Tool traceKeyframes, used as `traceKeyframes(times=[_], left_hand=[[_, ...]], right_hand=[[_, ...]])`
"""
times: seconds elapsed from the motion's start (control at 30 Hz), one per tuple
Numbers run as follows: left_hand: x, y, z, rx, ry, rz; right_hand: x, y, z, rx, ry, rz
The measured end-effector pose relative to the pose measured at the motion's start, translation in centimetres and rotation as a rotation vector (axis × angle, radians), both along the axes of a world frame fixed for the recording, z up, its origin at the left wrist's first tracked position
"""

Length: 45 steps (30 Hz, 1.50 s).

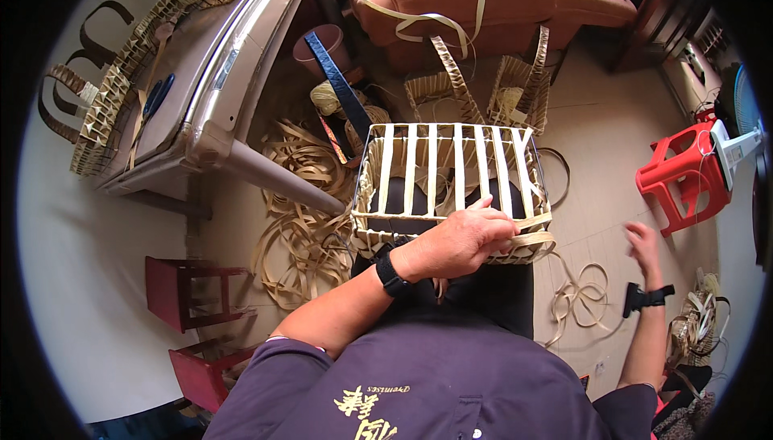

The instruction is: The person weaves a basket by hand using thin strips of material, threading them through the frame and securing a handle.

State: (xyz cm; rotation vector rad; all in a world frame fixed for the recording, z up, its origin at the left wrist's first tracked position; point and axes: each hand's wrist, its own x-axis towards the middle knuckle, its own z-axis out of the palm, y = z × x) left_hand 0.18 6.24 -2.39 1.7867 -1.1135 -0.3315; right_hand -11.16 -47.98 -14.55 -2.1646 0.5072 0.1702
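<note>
Rectangular open-frame basket of cream flat strip over wire was on the person's lap, at centre. Pale parallel slats crossed its upward face, spaced apart, running from far rim to near bar. Folded flat strip, cream-tan, looped out at the near right corner.

Left hand was on that corner, fingers curled closed on the strip; black band on the wrist. Right hand was raised well clear of the basket, out to the right, fingers partly bent. Blurred, couldn't tell if it gripped anything. Black wrist mount on that arm.

Floor to the right: loose coil of thin tan strip. Floor to the left: big tangled heap of tan strip, partly behind a grey-brown table leg. Beyond the basket: dark blue wrapped handle, pinkish round bin, two small woven baskets with tall handles, then a brown padded sofa.

Far left: grey-brown table with dark-blue-handled scissors on top; dark red wooden stools stood lower left. Far right: bright red plastic stool.
</note>
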Motion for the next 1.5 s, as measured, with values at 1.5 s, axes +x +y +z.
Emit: traceKeyframes(times=[1.5], left_hand=[[0.9,1.4,0.1,-0.028,-0.007,-0.014]], right_hand=[[7.6,18.0,5.6,0.565,0.123,0.399]])
